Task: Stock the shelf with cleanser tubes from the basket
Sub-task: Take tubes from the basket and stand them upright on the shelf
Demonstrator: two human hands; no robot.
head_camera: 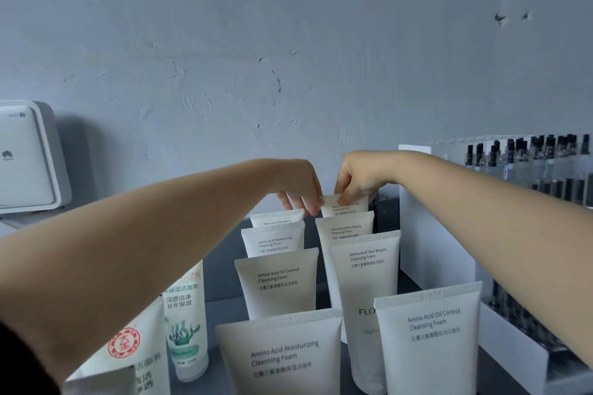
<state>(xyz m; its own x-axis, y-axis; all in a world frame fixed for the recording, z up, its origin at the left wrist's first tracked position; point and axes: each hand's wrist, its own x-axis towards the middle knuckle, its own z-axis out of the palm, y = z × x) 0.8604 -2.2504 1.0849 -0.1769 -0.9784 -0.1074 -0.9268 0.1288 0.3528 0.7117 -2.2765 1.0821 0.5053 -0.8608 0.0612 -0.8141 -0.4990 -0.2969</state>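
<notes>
Reaching over two rows of upright white cleanser tubes, a person worked at the back of a dark shelf [221, 276] with both bare hands. The right hand [356, 178] pinched the crimped top edge of the rearmost tube [348, 206] in the right-hand row, its fingertips [345, 199] closed narrowly on the tube's upper rim. The left hand [296, 184] met it from the other side — its fingers [308, 205] curled downward, touching the same tube's left corner and hanging just above the back tube of the left row [277, 218]; whether they truly gripped anything could not be told. In front of the fingers, nearer the camera, stood the other tubes, crimped end up: an Amino Acid Moisturizing tube [272, 240], an Oil Control tube [277, 282] and a large Moisturizing tube [282, 356] on the left, a Skin Beauty tube [346, 226], a taller Skin Beauty tube [365, 282] and an Oil Control tube at the front [430, 343] on the right. Well to the left of the fingers stood a green-printed tube [186, 317] and a red-sealed package [128, 353]; farther left, a white box-shaped device [29, 157] sat against the grey wall [288, 42]. To the right of the fingers — beyond a white divider [417, 218] — a rack of small dark-capped bottles [529, 157] filled the shelf. The basket was out of view.
</notes>
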